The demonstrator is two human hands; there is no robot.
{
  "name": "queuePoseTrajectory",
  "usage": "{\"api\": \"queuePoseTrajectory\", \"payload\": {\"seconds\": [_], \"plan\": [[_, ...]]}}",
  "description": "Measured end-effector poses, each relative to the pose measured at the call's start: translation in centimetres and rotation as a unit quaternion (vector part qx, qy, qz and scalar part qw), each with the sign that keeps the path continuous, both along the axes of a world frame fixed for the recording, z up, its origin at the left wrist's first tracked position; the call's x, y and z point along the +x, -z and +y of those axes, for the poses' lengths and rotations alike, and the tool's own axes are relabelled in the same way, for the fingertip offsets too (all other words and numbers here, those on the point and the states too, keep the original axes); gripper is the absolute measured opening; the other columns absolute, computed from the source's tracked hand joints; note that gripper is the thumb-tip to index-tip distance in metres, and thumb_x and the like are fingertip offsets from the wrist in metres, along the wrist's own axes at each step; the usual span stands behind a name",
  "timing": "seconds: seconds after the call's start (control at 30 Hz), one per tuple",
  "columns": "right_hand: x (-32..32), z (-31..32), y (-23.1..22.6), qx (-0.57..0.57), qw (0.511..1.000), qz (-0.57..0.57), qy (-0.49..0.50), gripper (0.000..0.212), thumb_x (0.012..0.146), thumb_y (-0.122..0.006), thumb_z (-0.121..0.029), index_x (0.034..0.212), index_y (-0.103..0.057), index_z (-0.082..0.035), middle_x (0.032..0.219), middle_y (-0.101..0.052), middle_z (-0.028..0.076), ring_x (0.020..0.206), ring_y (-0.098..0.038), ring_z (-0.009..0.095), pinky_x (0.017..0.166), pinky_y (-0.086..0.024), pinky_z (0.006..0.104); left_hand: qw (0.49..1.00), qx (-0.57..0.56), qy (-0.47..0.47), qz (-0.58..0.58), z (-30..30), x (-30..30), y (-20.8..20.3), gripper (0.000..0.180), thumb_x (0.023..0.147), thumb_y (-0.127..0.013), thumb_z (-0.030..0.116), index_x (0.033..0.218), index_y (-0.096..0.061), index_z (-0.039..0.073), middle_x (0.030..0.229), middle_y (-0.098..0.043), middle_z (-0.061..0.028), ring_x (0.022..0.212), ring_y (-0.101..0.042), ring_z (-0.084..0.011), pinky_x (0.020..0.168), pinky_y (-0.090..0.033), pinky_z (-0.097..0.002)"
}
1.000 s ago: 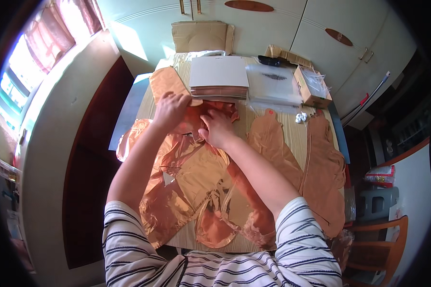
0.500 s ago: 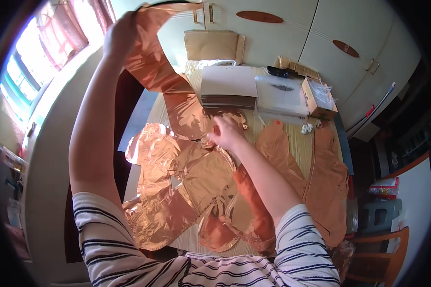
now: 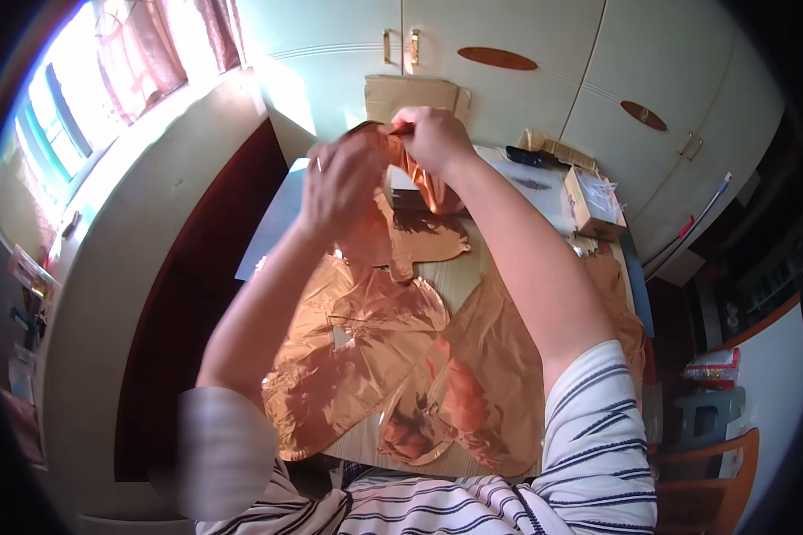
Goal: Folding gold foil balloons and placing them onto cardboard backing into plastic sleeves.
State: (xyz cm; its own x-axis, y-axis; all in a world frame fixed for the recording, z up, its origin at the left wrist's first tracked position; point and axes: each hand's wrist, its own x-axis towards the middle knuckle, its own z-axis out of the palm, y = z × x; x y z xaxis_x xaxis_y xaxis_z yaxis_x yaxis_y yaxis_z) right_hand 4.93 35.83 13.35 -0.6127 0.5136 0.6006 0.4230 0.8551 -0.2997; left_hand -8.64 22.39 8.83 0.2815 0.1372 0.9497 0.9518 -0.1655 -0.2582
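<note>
In front of me, over the far part of the table, both my hands are raised on one flat, copper-coloured foil balloon (image 3: 366, 232). My right hand (image 3: 433, 143) is closed, pinching the balloon's upper end, and a loose fold hangs below it. Just left of it, my left hand (image 3: 341, 183), a little smeared by motion, has curled fingers against the same foil. The lower part of the balloon hangs towards the table. Other shiny copper foil balloons (image 3: 393, 316) lie flat and overlapping nearer me. Another darker, matte-looking foil piece (image 3: 500, 366) spreads to their right.
At the back stand a brown cardboard piece (image 3: 415, 94), a clear flat package (image 3: 544, 192) and an open box of clear plastic bits (image 3: 595, 205). Behind the table are white cupboard doors (image 3: 500, 27). A wooden chair (image 3: 714, 486) is at the right.
My left hand has come down and right from high at the left, bringing the foil strip with it. My right hand has risen from the table to the strip's upper end. The strip is now folded.
</note>
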Motion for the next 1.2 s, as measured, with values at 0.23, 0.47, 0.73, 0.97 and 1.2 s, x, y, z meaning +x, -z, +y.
{"api": "queuePoseTrajectory", "payload": {"seconds": [0.23, 0.47, 0.73, 0.97, 1.2], "plan": [[-2.4, 1.1, -1.7, -0.076, 0.995, 0.044, 0.057, 0.018, 0.089, -0.068, -0.027, 0.097, -0.077, -0.015, 0.092, -0.075, 0.015, 0.089, -0.072, 0.036, 0.08, -0.057, 0.0454, 0.862, -0.504, 0.052, 0.028, 4.6, -10.0, 18.2, 0.027, 0.076, -0.064, 0.005, 0.102, -0.07, 0.008, 0.102, -0.066, -0.0098, 0.093, -0.065, -0.0316, 0.084, -0.054, -0.0405], [2.0, 0.7, -7.3, -0.033, 0.989, 0.14, 0.03, 0.022, 0.09, -0.069, -0.029, 0.102, -0.077, -0.012, 0.083, -0.072, 0.016, 0.077, -0.07, 0.035, 0.072, -0.055, 0.042, 0.793, -0.554, -0.101, -0.231, 13.8, -15.5, 17.5, 0.057, 0.087, -0.067, 0.034, 0.134, -0.05, 0.007, 0.129, -0.061, -0.0218, 0.109, -0.064, -0.0393, 0.094, -0.051, -0.0467], [15.6, -4.1, -9.1, -0.044, 0.988, 0.135, 0.058, 0.021, 0.093, -0.069, -0.011, 0.107, -0.071, 0.004, 0.091, -0.075, 0.006, 0.082, -0.064, 0.01, 0.079, -0.052, 0.0281, 0.732, -0.573, -0.213, -0.301, 17.1, -16.2, 18.0, 0.09, 0.084, -0.065, 0.054, 0.157, -0.035, 0.01, 0.153, -0.047, -0.0198, 0.132, -0.055, -0.0368, 0.11, -0.046, -0.042], [24.8, -14.2, -6.2, 0.213, 0.966, -0.143, 0.041, 0.023, 0.08, -0.068, -0.005, 0.103, -0.072, -0.003, 0.083, -0.067, 0.005, 0.068, -0.063, 0.017, 0.071, -0.049, 0.0321, 0.858, -0.432, -0.156, -0.228, 13.7, -14.4, 16.2, 0.05, 0.095, -0.063, 0.039, 0.135, -0.059, 0.008, 0.13, -0.062, -0.0212, 0.12, -0.061, -0.0376, 0.099, -0.051, -0.0471], [28.5, -24.8, 9.7, 0.128, 0.969, -0.204, 0.05, 0.021, 0.08, -0.069, -0.011, 0.097, -0.067, 0.001, 0.083, -0.061, 0.007, 0.075, -0.06, 0.02, 0.082, -0.053, 0.0386, 0.85, -0.458, 0.24, -0.097, -4.1, 4.2, 11.9, 0.023, 0.075, -0.077, 0.014, 0.095, -0.07, 0.007, 0.104, -0.07, -0.0105, 0.098, -0.066, -0.0328, 0.09, -0.051, -0.0455]]}}
